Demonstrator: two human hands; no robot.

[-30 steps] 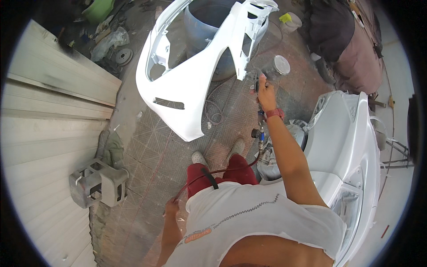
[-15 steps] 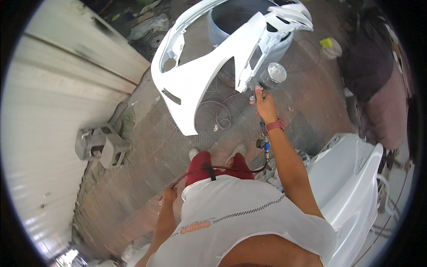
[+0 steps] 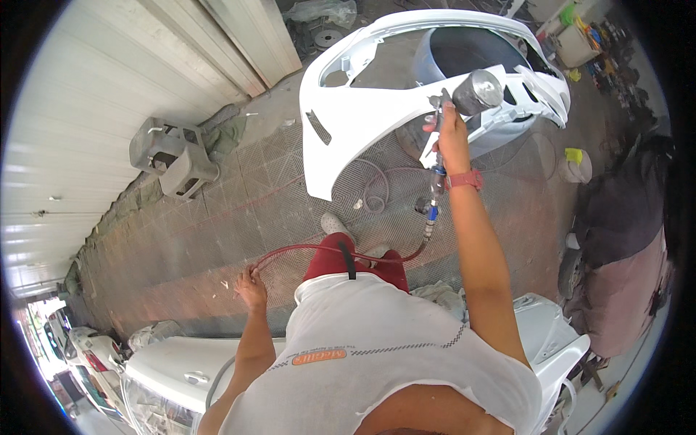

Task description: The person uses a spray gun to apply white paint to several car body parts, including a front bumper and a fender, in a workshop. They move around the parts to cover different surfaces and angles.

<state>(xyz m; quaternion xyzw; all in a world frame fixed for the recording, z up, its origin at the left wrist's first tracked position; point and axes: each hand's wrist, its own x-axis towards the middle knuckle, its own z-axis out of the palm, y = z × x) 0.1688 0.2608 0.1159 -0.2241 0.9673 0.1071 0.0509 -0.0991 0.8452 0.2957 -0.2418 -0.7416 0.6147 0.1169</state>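
My right hand [image 3: 453,141] is closed around a spray gun [image 3: 438,181], which carries a dark cup with a silvery lid [image 3: 484,88]. It reaches forward over a white car bumper [image 3: 384,101], above the bumper's right-hand section. Whether the gun touches the bumper cannot be told. Out to my left, my left hand [image 3: 251,288] grips a red air hose [image 3: 297,248], which arcs across my thighs to the fitting under the gun. The bumper rests on a blue-grey drum [image 3: 435,61], partly hidden by it.
A grey step stool [image 3: 174,156] stands by the ribbed white wall [image 3: 87,130] on the left. More hose [image 3: 375,203] lies coiled on the patterned floor. White car body parts [image 3: 544,333] lie behind my right side, and a white car [image 3: 181,362] behind my left.
The view has swung round. My right hand has raised the spray gun from beside the bumper to above it. My left hand has moved outward to the left with the hose.
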